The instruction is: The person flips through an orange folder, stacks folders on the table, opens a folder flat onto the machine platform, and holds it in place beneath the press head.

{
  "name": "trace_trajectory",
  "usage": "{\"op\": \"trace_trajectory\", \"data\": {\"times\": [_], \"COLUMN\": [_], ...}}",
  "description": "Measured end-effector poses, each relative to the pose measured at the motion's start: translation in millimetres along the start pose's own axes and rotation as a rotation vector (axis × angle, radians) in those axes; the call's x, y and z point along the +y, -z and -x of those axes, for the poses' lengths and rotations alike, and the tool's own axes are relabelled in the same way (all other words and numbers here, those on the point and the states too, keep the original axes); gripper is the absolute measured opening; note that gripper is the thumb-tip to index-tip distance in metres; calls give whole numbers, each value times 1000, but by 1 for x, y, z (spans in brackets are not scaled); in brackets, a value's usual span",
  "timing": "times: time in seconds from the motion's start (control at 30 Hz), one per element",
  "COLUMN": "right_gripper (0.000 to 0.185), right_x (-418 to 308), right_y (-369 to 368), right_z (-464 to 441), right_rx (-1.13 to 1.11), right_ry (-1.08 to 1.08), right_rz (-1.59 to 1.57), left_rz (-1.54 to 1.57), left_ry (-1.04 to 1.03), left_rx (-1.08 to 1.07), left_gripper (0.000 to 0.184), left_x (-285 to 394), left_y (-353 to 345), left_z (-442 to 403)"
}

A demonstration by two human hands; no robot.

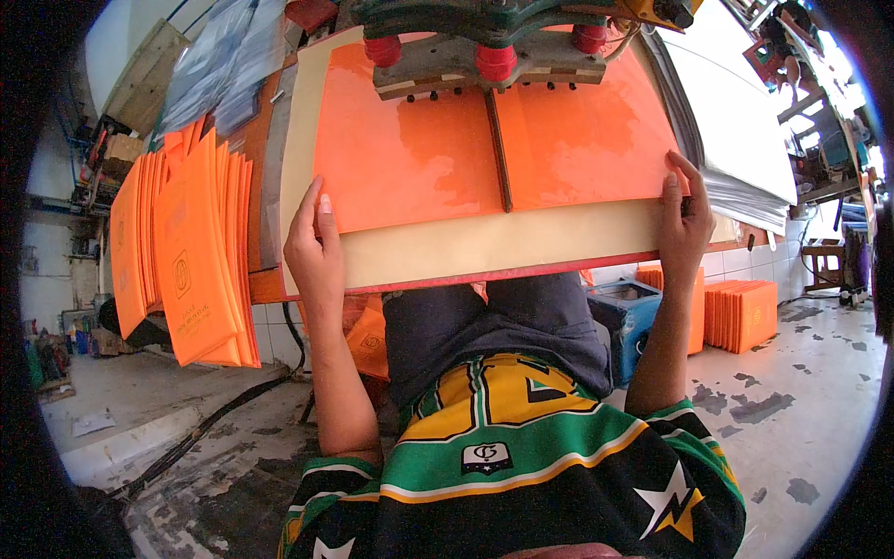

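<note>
A glossy orange plastic sheet (410, 149) lies on a cream board (503, 240) with a red front edge. A thin dark metal bar (498, 154) runs down the sheet's middle, beneath the press head (484, 65). My left hand (315, 244) is closed at the sheet's left front edge, thumb and forefinger close together on it. At the right front edge, my right hand (686, 212) is closed too, its fingers bent around the sheet's border. Exactly how far the fingertips reach under the sheet is hidden.
Folded orange covers (200, 270) hang in a bunch off the table's left side. Clear plastic sheets (223, 70) lie behind them, and white sheets (736, 121) are stacked at the right. A blue container (622, 317) and more orange covers (742, 315) stand low on the right.
</note>
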State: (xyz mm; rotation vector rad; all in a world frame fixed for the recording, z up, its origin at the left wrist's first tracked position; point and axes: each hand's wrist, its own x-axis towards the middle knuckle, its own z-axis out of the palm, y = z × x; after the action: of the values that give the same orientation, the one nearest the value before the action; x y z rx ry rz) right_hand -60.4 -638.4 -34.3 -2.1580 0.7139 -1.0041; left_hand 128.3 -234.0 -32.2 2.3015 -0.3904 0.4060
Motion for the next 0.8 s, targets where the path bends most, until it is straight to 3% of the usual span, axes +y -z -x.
{"op": "trace_trajectory", "data": {"times": [0.8], "right_gripper": [31], "right_x": [0], "right_y": [1], "right_z": [1], "right_rx": [-25], "right_ry": [-47], "right_rz": [-12], "left_rz": [-23], "left_ry": [15], "left_rx": [-9], "left_gripper": [41], "left_x": [-1], "left_y": [0], "left_z": [0]}}
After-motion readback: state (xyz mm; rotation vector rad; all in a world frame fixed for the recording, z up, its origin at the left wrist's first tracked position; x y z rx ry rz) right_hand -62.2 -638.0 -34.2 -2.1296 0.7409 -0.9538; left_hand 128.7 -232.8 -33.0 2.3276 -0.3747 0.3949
